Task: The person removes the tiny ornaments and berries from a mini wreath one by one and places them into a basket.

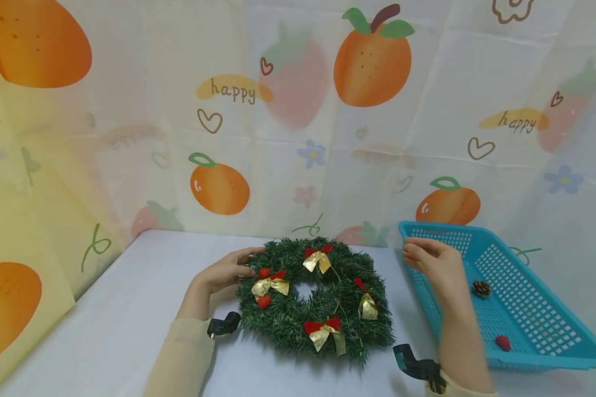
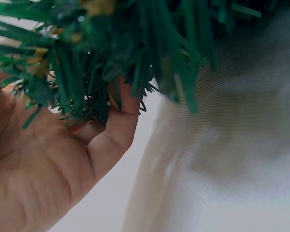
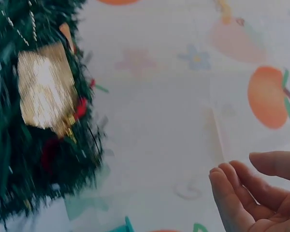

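A green artificial wreath (image 1: 278,336) lies on the white table, trimmed with several gold bows that have red ribbon. My left hand (image 1: 225,273) grips its left edge; in the left wrist view the fingers (image 2: 113,128) curl up into the green needles, which hide the fingertips. Two red berries flank the left bow (image 1: 270,285). To the right of the wreath my right hand (image 1: 434,264) is raised near the left rim of a blue basket (image 1: 551,365). Its fingers (image 3: 224,193) are loosely bent, with the thumb apart and nothing held.
Inside the basket are a pine cone (image 1: 481,289) and a red berry (image 1: 503,343). A fruit-printed curtain (image 1: 288,182) hangs behind the table (image 1: 104,336) and along its left side. Black wrist cameras (image 1: 417,366) sit on both forearms.
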A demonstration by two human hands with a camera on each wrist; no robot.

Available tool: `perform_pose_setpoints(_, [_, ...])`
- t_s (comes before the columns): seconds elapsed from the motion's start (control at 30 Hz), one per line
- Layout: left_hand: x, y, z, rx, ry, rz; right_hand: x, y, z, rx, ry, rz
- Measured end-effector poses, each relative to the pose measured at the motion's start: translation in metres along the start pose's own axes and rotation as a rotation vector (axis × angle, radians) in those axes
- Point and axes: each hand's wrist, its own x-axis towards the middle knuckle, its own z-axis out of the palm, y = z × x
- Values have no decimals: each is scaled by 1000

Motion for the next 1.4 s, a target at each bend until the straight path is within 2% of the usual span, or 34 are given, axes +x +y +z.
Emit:
perform_pose_setpoints(0.23, [-2,0,0,6,0,2,-2,-7,27,23,-71,-13])
perform_pose_setpoints(0.47, [0,-2,0,13,8,-8,-5,-7,51,-5,-93,-21])
perform_pose_setpoints(0.6, [1,-3,0,9,2,-7,-6,-2,63,-4,-119,-76])
perform_pose_setpoints(0.67, [1,-3,0,7,2,-4,0,11,69,17,-149,-144])
perform_pose_setpoints(0.77, [2,-2,-1,2,3,-1,0,12,80,5,-173,-163])
perform_pose_setpoints(0.83, [1,-2,-1,1,2,-3,-2,10,88,-6,-188,-153])
perform_pose_setpoints(0.9, [1,-1,-1,5,0,-4,-10,-3,97,-53,-179,-100])
perform_pose_setpoints(1.07, [0,1,-1,18,-14,-4,-13,-11,115,-84,-182,-70])
perform_pose_setpoints(1.13, [0,1,-1,16,-17,-6,-8,-1,123,-70,-185,-89])
perform_pose_setpoints(1.27, [0,0,0,4,-11,-4,31,55,143,-75,-210,-168])
perform_pose_setpoints(1.33, [0,0,0,3,-8,-3,33,57,149,-91,-225,-166])
perform_pose_setpoints(1.4, [1,0,0,2,-5,-7,20,35,151,-115,-237,-140])
